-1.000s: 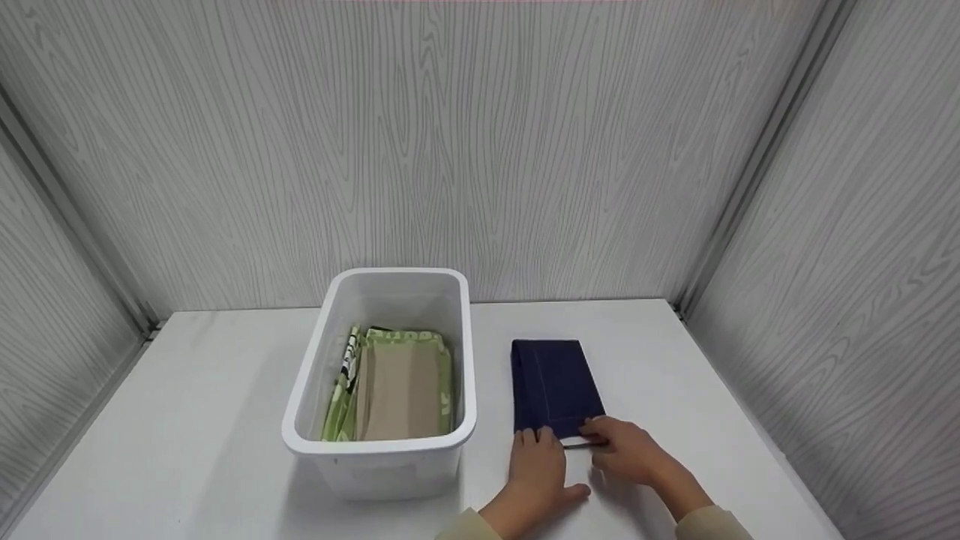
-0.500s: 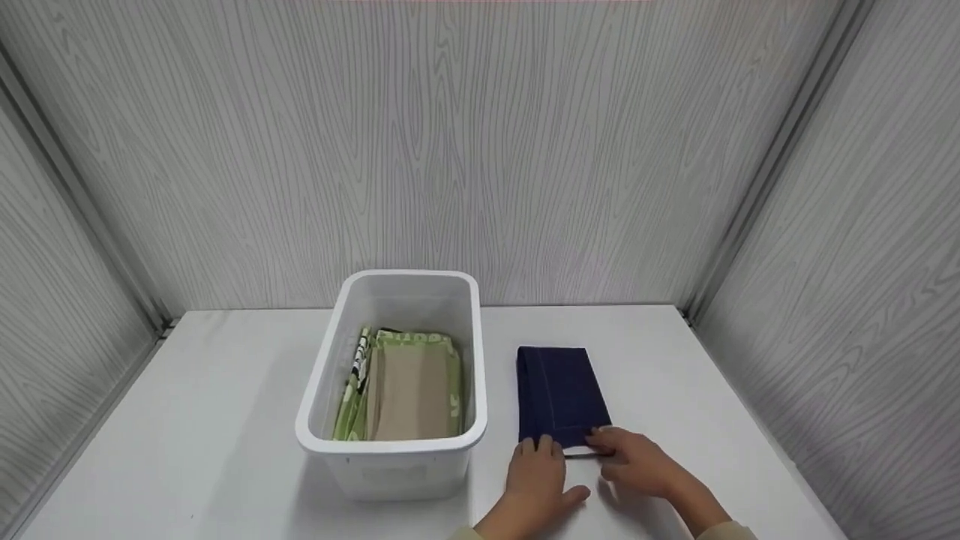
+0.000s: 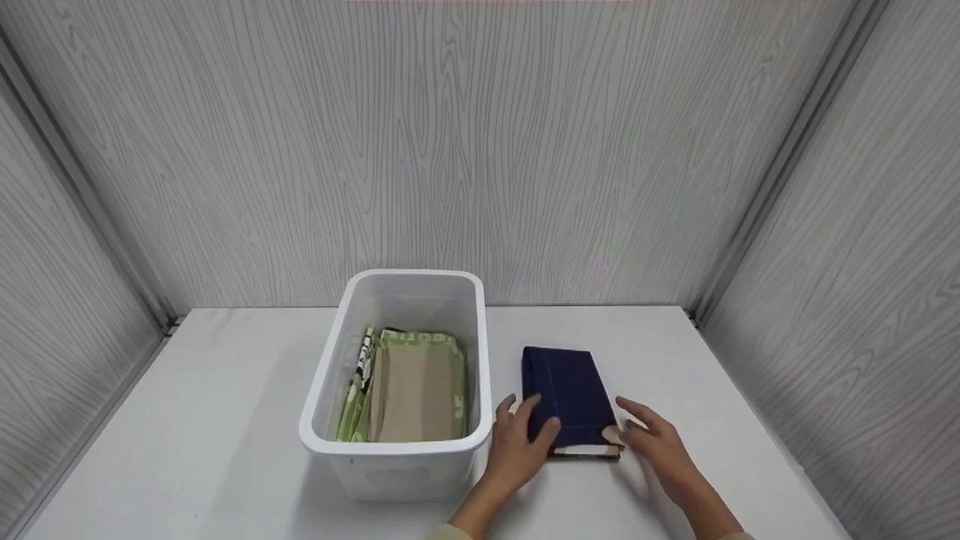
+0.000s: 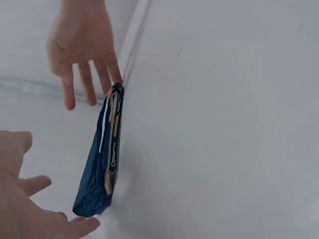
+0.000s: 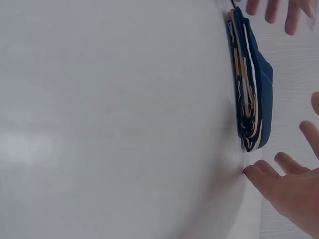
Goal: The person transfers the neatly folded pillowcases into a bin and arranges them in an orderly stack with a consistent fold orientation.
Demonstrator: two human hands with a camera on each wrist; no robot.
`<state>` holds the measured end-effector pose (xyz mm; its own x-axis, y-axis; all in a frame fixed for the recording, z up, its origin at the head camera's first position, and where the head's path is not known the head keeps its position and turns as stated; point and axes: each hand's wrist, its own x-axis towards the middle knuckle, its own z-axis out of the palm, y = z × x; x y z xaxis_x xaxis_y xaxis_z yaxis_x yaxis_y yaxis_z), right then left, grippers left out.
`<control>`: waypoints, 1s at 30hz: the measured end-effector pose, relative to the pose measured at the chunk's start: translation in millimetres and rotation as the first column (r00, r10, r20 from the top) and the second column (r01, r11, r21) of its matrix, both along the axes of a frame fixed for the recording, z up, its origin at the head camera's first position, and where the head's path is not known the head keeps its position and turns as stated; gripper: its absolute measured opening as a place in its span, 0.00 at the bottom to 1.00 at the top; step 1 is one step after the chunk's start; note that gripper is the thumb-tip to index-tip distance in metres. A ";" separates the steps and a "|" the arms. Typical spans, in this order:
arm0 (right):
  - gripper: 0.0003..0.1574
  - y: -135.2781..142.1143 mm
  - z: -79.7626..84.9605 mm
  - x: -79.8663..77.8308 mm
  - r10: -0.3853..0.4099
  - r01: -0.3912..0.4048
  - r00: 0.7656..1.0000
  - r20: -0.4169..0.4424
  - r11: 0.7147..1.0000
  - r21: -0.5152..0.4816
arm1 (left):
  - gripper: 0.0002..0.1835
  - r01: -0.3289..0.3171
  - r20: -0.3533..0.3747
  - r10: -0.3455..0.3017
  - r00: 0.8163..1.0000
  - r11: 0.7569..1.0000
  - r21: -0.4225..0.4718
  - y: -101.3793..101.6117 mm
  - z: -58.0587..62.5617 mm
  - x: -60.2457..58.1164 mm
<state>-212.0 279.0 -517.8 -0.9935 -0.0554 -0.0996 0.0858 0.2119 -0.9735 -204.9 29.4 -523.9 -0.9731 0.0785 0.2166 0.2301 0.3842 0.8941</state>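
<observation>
A folded navy cloth lies on the table right of the white bin, its layered near edge showing cream and dark stripes. My left hand is at its left side with fingers spread and thumb over the cloth in the head view. On the other side, my right hand has its fingers stretched along the near right corner. The right wrist view shows a gap between the right fingers and the folded bundle. In the left wrist view, a left fingertip is right at the bundle's end.
The white plastic bin stands to the left of the cloth. Inside it are a folded beige cloth and green patterned cloths. Grey wood-grain panels enclose the white table at the back and sides.
Both hands have let go of the cloth's near edge and moved out to its two sides, fingers spread. The near edge now shows more of its layers. The camera view has shifted slightly.
</observation>
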 end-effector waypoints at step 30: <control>0.38 7.7 -5.8 -4.6 0.018 0.143 0.976 0.219 0.706 -0.693 | 0.38 -0.208 0.466 -0.199 0.862 0.699 0.684 -8.8 0.6 -20.1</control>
